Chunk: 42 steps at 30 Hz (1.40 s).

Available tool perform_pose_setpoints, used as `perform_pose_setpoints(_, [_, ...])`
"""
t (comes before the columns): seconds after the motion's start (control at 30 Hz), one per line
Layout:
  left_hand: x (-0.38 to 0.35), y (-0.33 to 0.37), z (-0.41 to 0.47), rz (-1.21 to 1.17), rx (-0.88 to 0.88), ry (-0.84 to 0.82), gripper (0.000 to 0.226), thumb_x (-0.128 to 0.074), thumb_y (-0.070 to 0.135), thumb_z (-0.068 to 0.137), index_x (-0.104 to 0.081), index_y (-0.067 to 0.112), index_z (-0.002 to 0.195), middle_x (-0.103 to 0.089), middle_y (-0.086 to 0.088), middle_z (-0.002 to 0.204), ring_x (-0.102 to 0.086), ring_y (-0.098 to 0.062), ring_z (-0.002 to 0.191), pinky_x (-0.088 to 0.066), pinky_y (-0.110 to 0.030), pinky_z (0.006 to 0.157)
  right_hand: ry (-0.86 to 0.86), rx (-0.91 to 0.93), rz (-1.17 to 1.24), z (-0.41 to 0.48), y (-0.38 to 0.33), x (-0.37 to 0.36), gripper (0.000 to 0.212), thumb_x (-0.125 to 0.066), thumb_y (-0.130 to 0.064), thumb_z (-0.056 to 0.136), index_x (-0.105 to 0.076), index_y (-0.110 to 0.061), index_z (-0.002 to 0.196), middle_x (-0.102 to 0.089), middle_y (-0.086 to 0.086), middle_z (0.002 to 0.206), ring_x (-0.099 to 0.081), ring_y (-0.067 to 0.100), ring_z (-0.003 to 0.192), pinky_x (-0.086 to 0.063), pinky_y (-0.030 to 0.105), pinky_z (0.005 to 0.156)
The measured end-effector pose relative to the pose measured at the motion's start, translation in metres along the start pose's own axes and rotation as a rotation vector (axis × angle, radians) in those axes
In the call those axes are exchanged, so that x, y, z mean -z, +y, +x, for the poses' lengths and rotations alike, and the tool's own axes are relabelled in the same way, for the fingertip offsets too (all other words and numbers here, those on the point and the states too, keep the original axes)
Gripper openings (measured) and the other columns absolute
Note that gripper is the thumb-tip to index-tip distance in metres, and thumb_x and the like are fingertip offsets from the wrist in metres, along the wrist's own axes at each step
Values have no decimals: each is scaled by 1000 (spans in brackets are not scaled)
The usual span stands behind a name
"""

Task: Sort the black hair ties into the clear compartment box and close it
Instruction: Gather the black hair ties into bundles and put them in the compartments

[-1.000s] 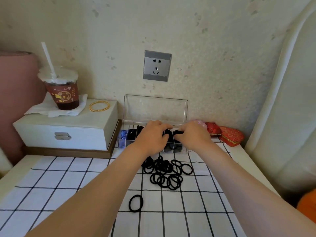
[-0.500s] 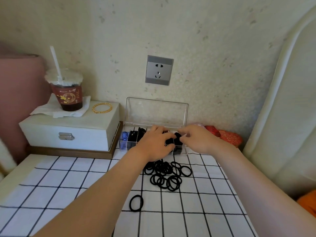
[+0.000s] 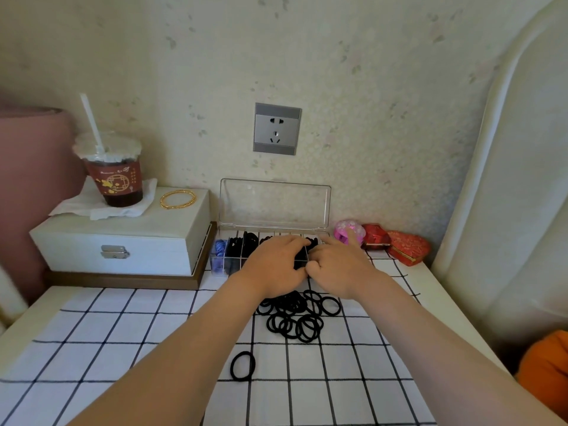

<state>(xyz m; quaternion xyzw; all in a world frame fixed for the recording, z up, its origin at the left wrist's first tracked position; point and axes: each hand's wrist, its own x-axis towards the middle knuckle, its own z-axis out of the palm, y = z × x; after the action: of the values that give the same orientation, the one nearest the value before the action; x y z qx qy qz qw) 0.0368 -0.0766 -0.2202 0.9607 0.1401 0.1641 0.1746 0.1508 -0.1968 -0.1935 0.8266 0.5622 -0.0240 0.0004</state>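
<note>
Black loose hair ties lie in an overlapping pile on the surface, which is covered by a white cloth with a black grid. The pile sits just in front of the clear compartment box. One single hair tie lies apart from the pile, nearer the viewer. The box stands at the back of the surface against the wall, with its lid raised upright. The leftmost compartment holds a blue item, and the compartments beside it hold stored hair ties. The left hand is palm-down over the middle compartments with fingers bent downward. The right hand is beside it, touching it, over the right compartments with fingers curled. Black ties show between the fingertips of both hands, but whether either hand grips one cannot be determined. To the left of the box is a white latched case carrying a napkin, a sealed drink cup with a straw, and gold bangles. To the right of the box are a pink round container, a red box and a red heart-shaped box. A grey wall socket is mounted above the lid.
</note>
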Motion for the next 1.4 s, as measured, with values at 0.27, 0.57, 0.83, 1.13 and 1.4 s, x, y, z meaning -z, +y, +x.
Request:
perform_pose_setpoints(0.27, [2,-2,1,113,30,-76,67,-52,40,94,-27,22,154,-23,1,161,-18,-17,148,-10,-33,121,62,3,240,-3,10,11,32,-45,-18,91,-69,-24,112,-69,-3,118,-59,19,111,-41,41,106])
perform_pose_setpoints(0.57, [17,6,-28,-3,-14,202,51,-60,26,89,-51,25,139,-47,2,140,-34,-18,131,-32,-35,110,261,-25,427,-25,12,9,41,-49,-7,92,-67,-22,125,-62,-7,128,-59,12,116,-46,33,103])
perform_pose_setpoints(0.83, [21,19,-83,50,-9,26,19,-57,19,91,-63,27,107,-53,10,101,-49,-9,100,-46,-25,83,87,-7,227,-64,-4,-5,34,-51,-11,97,-69,-26,123,-64,-3,126,-61,16,111,-49,30,94])
perform_pose_setpoints(1.13, [45,25,-113,-50,240,-382,29,-51,11,90,-67,31,104,-60,10,106,-58,-12,101,-50,-28,90,46,-117,50,-65,-8,-36,28,-49,-1,91,-71,-14,103,-51,4,97,-60,28,98,-42,28,69])
perform_pose_setpoints(1.4, [50,12,-119,21,298,-442,12,-72,17,84,-72,27,91,-64,12,90,-61,-8,86,-49,-21,75,-100,-243,102,-55,-25,-34,26,-57,-7,87,-76,-17,100,-67,6,94,-59,24,76,-47,26,68])
